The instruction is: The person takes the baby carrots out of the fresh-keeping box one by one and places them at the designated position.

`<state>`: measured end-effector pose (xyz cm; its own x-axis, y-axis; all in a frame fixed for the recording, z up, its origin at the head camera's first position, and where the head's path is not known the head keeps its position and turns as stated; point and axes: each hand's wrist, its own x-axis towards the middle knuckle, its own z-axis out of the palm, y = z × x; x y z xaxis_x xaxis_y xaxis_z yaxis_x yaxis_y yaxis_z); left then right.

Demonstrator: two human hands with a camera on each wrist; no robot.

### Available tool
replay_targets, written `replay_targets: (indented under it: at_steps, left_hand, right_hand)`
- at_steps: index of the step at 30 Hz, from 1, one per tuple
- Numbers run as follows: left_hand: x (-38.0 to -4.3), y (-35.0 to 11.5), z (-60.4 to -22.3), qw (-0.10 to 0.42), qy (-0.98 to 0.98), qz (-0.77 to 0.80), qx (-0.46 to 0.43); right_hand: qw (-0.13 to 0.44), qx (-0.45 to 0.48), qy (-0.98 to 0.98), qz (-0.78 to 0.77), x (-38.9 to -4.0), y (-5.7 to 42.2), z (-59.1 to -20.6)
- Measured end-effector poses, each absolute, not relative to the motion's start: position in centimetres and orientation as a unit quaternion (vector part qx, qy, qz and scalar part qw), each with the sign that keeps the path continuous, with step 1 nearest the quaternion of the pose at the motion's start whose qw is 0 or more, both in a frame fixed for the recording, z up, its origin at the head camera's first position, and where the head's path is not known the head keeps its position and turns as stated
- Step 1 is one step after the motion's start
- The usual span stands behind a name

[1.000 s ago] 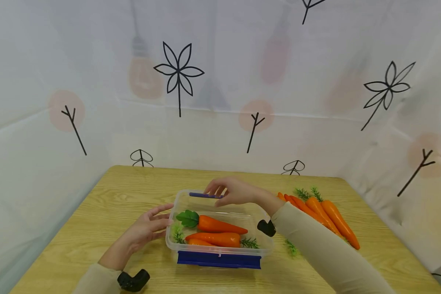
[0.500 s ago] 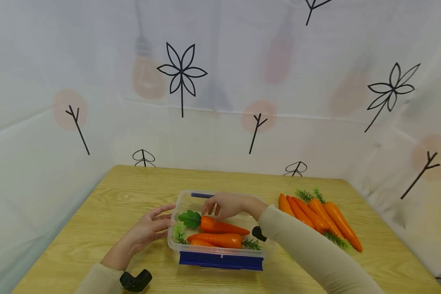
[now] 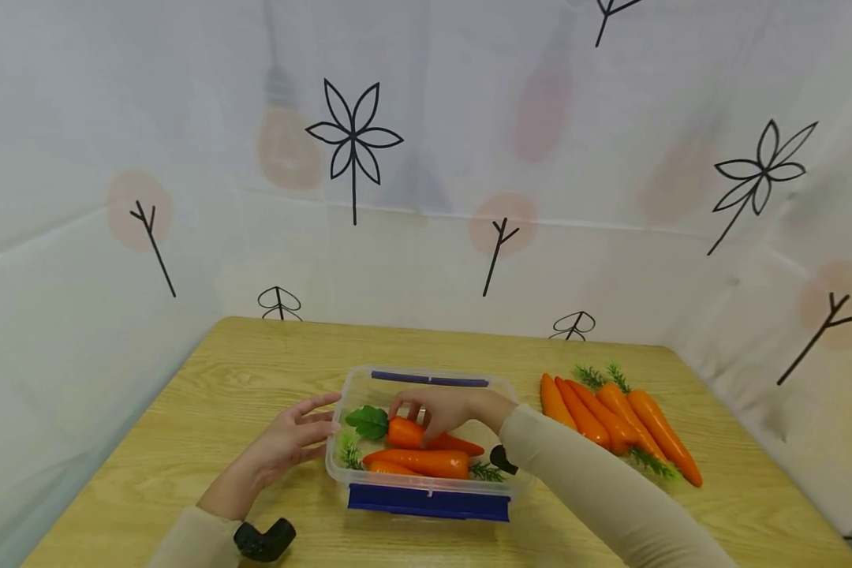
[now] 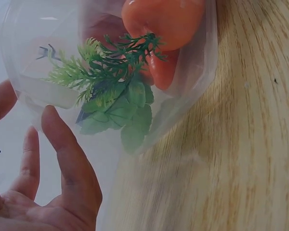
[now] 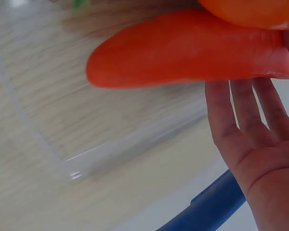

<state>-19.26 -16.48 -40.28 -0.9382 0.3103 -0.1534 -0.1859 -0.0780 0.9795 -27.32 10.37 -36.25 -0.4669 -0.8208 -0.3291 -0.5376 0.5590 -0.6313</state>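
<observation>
A clear plastic food container [image 3: 426, 483] with blue latch flaps stands on the table with several orange carrots inside. My right hand [image 3: 446, 406] reaches into it and holds the leafy-topped carrot [image 3: 401, 433] at the back. In the right wrist view that carrot [image 5: 154, 53] lies between the fingers [image 5: 248, 113] and the thumb at the edge. Another carrot [image 3: 426, 463] lies in front of it. My left hand [image 3: 284, 442] rests its fingertips against the container's left side, fingers spread. Green carrot tops [image 4: 111, 91] show through the wall in the left wrist view.
To the right of the container, several more carrots [image 3: 618, 422] lie in a bunch on the wooden table [image 3: 241, 363]. A white printed cloth [image 3: 426, 260] hangs behind the table and along its sides.
My right hand has come down from the container's back rim onto the leafy-topped carrot and now grips it. The left hand stays at the container's left side. The view shifted slightly.
</observation>
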Motion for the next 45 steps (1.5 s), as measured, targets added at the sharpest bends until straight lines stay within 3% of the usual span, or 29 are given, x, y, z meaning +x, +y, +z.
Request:
replay_targets:
  at_steps: [45]
  left_hand:
    - [-19.0, -16.4, -39.8, 0.167, 0.656, 0.734, 0.054]
  right_hand:
    - [0.191, -0.462, 0.833, -0.239, -25.3, 13.0, -29.8]
